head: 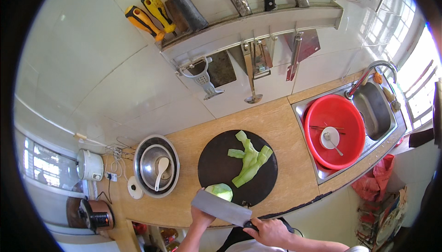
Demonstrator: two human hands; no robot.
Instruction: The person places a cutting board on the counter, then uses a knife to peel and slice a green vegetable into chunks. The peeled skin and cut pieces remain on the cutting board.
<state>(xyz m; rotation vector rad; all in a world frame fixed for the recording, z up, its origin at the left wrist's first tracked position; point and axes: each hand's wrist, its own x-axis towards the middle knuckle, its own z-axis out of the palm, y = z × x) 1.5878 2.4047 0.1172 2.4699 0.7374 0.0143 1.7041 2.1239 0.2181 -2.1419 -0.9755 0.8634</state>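
My right hand [271, 232] grips the black handle of a cleaver [222, 207]. The wide blade reaches left across my left hand [201, 214] and hides its fingers. A pale green peeled vegetable [220, 191] rests against the upper edge of the blade, with my left hand at its near side; the fingers' hold on it is hidden. Below both lies the near left rim of a round black cutting board [221, 158]. Long strips of light green peel [252, 160] are heaped on the board's right half.
Left of the board stand nested metal bowls [141, 179] with a white rice paddle [161, 172]. A red basin [312, 148] sits in the sink at right, holding a small white bowl [324, 145]. Overhead, a wall rack [221, 32] carries knives and hanging tools.
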